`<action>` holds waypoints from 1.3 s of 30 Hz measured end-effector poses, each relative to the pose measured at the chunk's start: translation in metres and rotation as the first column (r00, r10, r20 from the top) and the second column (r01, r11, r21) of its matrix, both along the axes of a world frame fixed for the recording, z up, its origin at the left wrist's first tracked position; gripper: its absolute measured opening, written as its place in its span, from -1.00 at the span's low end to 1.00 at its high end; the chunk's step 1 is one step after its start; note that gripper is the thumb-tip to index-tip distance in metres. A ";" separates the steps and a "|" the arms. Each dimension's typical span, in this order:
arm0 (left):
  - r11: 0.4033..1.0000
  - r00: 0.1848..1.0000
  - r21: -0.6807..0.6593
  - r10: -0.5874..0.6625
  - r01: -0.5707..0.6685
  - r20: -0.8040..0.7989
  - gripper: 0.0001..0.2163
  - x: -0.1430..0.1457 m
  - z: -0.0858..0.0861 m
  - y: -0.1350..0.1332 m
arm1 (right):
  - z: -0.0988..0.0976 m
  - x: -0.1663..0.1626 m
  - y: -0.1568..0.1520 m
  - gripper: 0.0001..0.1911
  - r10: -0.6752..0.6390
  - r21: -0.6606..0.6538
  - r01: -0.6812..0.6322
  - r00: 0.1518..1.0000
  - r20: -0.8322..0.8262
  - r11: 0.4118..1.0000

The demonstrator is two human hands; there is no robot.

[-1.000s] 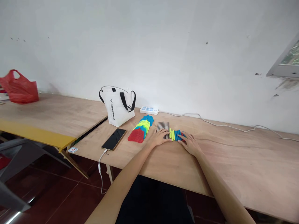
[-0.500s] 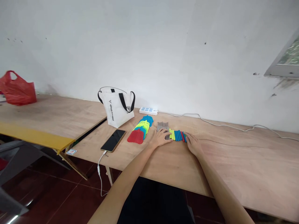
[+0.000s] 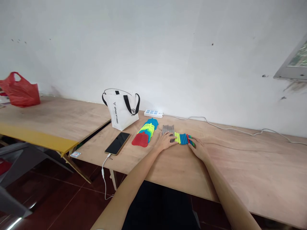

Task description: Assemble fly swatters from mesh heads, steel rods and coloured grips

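A row of short coloured sticks [image 3: 183, 139], yellow, blue, red and green, lies side by side on the wooden table [image 3: 177, 169]. Over the lower part of several thin metal rods [image 3: 168, 128] rests my left hand [image 3: 166, 142], fingers outstretched, tips reaching the yellow sticks. At the row's other end, my right hand [image 3: 198, 149] lies with its fingers apart on the red and green sticks, partly hiding them. Neither hand grips anything visibly. Left of the rods, red, blue and yellow-green mesh swatter heads [image 3: 140, 140] overlap in a line.
A phone [image 3: 117, 143] with a white cable lies at the left. Behind it stands a white bag [image 3: 122, 110] with black handles. A power strip [image 3: 153, 113] sits by the wall, its cord running right. A red plastic bag [image 3: 21, 92] is on the neighbouring table.
My right fingers have shifted slightly over the end of the row, and green now shows beside the red stick. My left hand stays almost in place. The camera view has moved a little.
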State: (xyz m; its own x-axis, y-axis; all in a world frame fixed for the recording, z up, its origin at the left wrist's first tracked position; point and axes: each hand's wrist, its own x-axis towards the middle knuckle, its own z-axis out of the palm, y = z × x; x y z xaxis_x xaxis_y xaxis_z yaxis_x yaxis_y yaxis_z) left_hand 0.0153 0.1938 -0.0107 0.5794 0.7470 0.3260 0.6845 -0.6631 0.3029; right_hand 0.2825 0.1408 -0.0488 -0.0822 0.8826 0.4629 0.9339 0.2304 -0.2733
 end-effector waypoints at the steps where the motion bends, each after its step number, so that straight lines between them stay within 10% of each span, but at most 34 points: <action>1: 1.000 1.000 -0.002 -0.006 0.006 0.003 -0.61 0.000 -0.001 0.000 | 0.000 0.000 0.000 -0.54 0.000 0.000 0.000 1.000 0.006 1.000; 25: 0.999 0.998 0.026 -0.042 0.044 -0.050 -0.60 -0.004 0.003 -0.007 | 0.026 -0.049 -0.063 -0.65 0.269 0.064 -0.295 0.926 0.263 0.953; 32: 1.000 1.000 0.019 -0.010 0.010 -0.005 -0.59 -0.003 0.001 -0.007 | 0.001 -0.035 -0.092 -0.65 0.167 0.030 -0.170 0.982 0.088 0.985; 39: 0.997 0.999 0.054 -0.048 0.049 -0.009 -0.65 -0.002 -0.002 -0.004 | 0.014 -0.017 -0.041 -0.59 -0.050 0.092 0.067 0.984 -0.172 0.994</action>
State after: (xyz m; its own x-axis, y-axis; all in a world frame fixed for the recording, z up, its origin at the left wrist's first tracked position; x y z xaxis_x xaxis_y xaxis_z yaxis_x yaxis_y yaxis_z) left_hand 0.0130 0.1895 -0.0125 0.6173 0.6994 0.3604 0.6535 -0.7108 0.2600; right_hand 0.2651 0.0997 -0.0353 0.0553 0.8338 0.5493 0.8886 0.2097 -0.4079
